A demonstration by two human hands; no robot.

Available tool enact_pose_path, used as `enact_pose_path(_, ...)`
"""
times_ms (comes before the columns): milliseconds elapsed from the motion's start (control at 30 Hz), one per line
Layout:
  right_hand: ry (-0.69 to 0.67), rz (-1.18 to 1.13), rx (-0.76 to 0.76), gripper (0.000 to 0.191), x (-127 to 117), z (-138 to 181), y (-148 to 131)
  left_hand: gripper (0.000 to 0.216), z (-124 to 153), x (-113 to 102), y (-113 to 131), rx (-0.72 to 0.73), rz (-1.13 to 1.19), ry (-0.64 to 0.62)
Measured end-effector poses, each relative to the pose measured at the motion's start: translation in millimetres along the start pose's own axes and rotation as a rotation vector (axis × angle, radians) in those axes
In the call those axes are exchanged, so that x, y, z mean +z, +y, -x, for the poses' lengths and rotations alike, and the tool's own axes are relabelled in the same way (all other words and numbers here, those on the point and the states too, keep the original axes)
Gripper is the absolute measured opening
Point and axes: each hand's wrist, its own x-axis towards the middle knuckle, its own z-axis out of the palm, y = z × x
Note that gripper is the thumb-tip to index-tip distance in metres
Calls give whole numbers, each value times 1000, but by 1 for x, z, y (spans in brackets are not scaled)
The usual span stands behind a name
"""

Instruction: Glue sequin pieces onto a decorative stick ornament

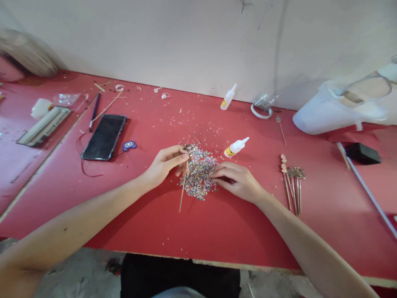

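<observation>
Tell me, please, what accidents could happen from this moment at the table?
The right hand touches the edge of the loose pile of glittery pieces; a sweep could scatter them, as no tray walls show around it.
The nearer white bottle stands close beyond that hand and might be knocked over.
The thin stick in the left hand could slip.

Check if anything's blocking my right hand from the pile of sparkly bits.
Nothing visible is in the way: your right hand has its fingertips at the right edge of the pile. The nearer white bottle is farther back, and the stick in your left hand is on the pile's left side.
</observation>
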Motion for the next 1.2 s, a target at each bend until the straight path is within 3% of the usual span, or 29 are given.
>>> enact_pose_path(700,6,60,-42,17,3,-1,-4,18,1,0,1,21,27,-13)
enact_pose_path(800,52,-37,56,15,3,-2,-9,18,0,0,1,20,24,-10)
enact_pose_path(1067,180,-486,498,12,4,-3,-22,20,1,2,0,-9,-12,-14)
enact_pose_path(1200,247,-580,572,15,9,-3,-27,18,3,4,4,-62,-114,-64)
